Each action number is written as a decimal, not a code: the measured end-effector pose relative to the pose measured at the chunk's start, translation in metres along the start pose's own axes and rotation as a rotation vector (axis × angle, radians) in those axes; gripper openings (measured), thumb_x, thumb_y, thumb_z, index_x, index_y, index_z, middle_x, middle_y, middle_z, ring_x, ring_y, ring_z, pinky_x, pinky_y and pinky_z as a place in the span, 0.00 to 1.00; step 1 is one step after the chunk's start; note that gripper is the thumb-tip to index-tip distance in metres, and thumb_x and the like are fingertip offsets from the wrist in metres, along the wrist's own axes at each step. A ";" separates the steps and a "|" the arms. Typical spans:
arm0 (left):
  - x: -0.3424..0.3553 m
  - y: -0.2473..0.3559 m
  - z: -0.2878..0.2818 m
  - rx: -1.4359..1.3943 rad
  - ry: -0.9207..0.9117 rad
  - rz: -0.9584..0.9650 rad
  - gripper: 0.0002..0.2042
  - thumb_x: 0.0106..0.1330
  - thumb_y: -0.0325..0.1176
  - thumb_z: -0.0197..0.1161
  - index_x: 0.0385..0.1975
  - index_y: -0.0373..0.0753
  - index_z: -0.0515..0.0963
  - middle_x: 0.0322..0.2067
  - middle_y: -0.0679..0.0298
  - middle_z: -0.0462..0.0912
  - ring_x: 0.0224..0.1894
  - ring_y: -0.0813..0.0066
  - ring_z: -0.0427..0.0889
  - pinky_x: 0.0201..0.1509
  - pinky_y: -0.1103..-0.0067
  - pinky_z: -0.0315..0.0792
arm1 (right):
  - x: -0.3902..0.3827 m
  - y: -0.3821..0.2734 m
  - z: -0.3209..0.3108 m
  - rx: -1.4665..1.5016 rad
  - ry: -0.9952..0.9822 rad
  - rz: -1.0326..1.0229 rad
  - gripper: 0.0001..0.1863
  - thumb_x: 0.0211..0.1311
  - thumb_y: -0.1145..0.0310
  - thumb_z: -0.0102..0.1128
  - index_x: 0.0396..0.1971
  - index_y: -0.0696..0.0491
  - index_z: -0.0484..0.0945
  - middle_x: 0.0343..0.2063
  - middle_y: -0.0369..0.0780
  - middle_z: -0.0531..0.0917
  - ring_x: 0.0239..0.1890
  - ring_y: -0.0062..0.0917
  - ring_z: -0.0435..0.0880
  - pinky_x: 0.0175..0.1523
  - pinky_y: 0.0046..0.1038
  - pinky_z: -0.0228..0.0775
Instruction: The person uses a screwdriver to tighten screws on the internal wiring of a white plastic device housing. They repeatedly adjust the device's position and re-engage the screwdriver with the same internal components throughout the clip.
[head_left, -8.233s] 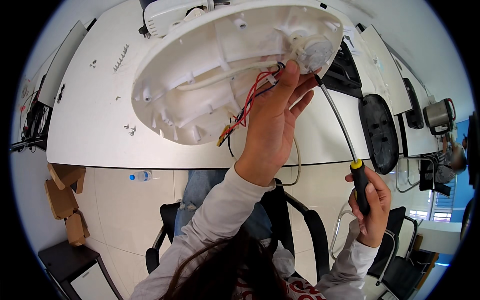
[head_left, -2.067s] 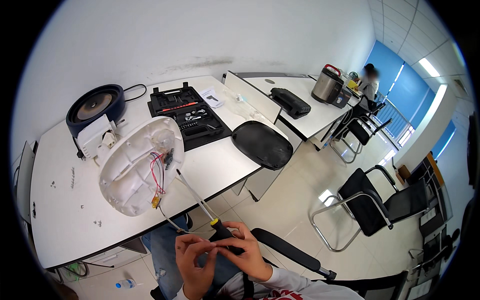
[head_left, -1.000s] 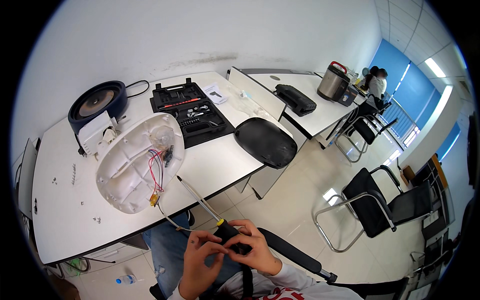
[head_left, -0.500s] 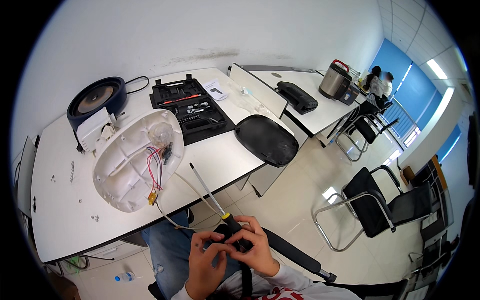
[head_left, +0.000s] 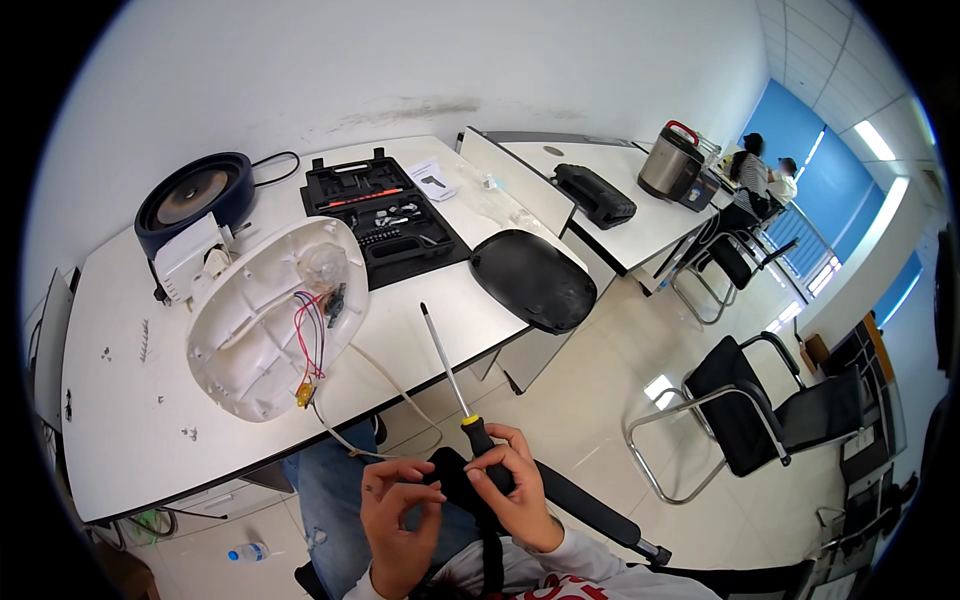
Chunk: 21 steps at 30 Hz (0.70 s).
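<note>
Facing a white wall, we have an open white shell on the table, near left. A screwdriver, tip pointing far, fills our right hand; our left hand curls narrowly, contents unclear. We judge this a handling pause; applying the tip calls for re-aiming. Loose screws lie further left.

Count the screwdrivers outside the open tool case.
1: the black-handled screwdriver, in the right grip, its tip pointing away from the person. Others may be hidden behind the white shell.
</note>
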<state>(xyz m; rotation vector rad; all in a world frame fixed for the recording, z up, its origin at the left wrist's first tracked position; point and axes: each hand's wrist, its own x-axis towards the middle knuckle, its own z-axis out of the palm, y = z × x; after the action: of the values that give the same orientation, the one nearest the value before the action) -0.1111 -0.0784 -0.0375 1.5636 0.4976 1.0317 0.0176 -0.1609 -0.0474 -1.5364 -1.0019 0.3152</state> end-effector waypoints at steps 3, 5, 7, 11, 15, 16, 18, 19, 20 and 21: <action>-0.001 -0.006 -0.001 0.023 -0.007 0.008 0.09 0.49 0.11 0.57 0.25 0.35 0.71 0.40 0.60 0.63 0.47 0.68 0.73 0.42 0.79 0.78 | -0.002 0.004 0.003 0.069 0.018 0.051 0.03 0.55 0.77 0.58 0.30 0.56 0.75 0.43 0.48 0.72 0.53 0.32 0.70 0.51 0.27 0.62; -0.001 -0.007 -0.001 0.027 0.007 0.004 0.10 0.48 0.12 0.58 0.25 0.35 0.71 0.41 0.60 0.63 0.47 0.68 0.73 0.42 0.80 0.78 | -0.003 0.005 0.004 0.176 0.052 0.146 0.03 0.56 0.77 0.56 0.31 0.57 0.74 0.44 0.48 0.71 0.53 0.32 0.70 0.52 0.27 0.62; 0.000 -0.008 0.000 0.020 0.031 -0.008 0.10 0.47 0.12 0.59 0.26 0.36 0.71 0.40 0.60 0.63 0.47 0.69 0.72 0.41 0.81 0.77 | -0.004 0.006 0.003 0.317 0.085 0.268 0.03 0.57 0.76 0.55 0.31 0.57 0.74 0.43 0.48 0.71 0.53 0.32 0.69 0.53 0.27 0.61; 0.002 -0.011 0.002 0.145 0.051 0.032 0.11 0.46 0.13 0.61 0.26 0.36 0.71 0.41 0.61 0.63 0.46 0.70 0.72 0.41 0.82 0.77 | -0.005 0.017 -0.004 0.276 0.047 0.242 0.03 0.58 0.74 0.56 0.31 0.57 0.75 0.45 0.46 0.70 0.47 0.29 0.74 0.50 0.26 0.64; 0.000 -0.013 0.005 0.120 0.059 0.009 0.12 0.45 0.13 0.62 0.26 0.36 0.70 0.41 0.61 0.62 0.45 0.72 0.72 0.39 0.83 0.77 | -0.001 0.009 0.000 0.023 -0.018 0.014 0.05 0.53 0.73 0.62 0.31 0.54 0.80 0.49 0.44 0.69 0.39 0.22 0.76 0.49 0.24 0.64; 0.000 -0.015 0.005 0.125 0.055 0.023 0.12 0.45 0.13 0.62 0.27 0.36 0.70 0.41 0.61 0.62 0.45 0.72 0.72 0.38 0.83 0.77 | 0.000 0.008 0.002 0.022 -0.039 -0.001 0.06 0.51 0.73 0.64 0.31 0.53 0.82 0.50 0.44 0.69 0.37 0.20 0.77 0.48 0.23 0.63; 0.000 -0.014 0.007 0.053 0.065 -0.038 0.13 0.46 0.13 0.62 0.27 0.37 0.70 0.40 0.62 0.62 0.45 0.73 0.72 0.38 0.84 0.78 | -0.002 0.008 0.004 0.053 -0.084 0.010 0.07 0.50 0.73 0.66 0.31 0.52 0.82 0.49 0.44 0.69 0.46 0.25 0.74 0.52 0.26 0.63; 0.000 -0.014 0.007 0.018 0.072 -0.068 0.13 0.46 0.13 0.62 0.28 0.37 0.70 0.40 0.62 0.62 0.45 0.73 0.72 0.37 0.84 0.78 | -0.003 0.007 0.004 0.083 -0.111 0.024 0.07 0.50 0.74 0.66 0.32 0.52 0.82 0.49 0.45 0.68 0.49 0.27 0.73 0.51 0.26 0.64; 0.000 -0.014 0.007 0.018 0.069 -0.065 0.13 0.46 0.14 0.62 0.28 0.37 0.70 0.40 0.62 0.62 0.45 0.73 0.73 0.37 0.84 0.78 | -0.003 0.007 0.005 0.118 -0.141 0.035 0.08 0.50 0.75 0.66 0.33 0.52 0.82 0.50 0.45 0.67 0.53 0.29 0.71 0.51 0.27 0.65; 0.001 -0.015 0.006 0.018 0.068 -0.063 0.13 0.46 0.14 0.62 0.28 0.37 0.70 0.40 0.62 0.62 0.44 0.73 0.73 0.37 0.84 0.78 | -0.003 0.007 0.005 0.104 -0.150 0.031 0.08 0.50 0.75 0.66 0.33 0.52 0.82 0.50 0.45 0.67 0.53 0.29 0.71 0.51 0.27 0.66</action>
<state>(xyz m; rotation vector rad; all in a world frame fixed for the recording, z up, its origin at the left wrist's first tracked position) -0.1028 -0.0772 -0.0509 1.5235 0.6006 1.0376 0.0154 -0.1586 -0.0562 -1.4516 -1.0625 0.5026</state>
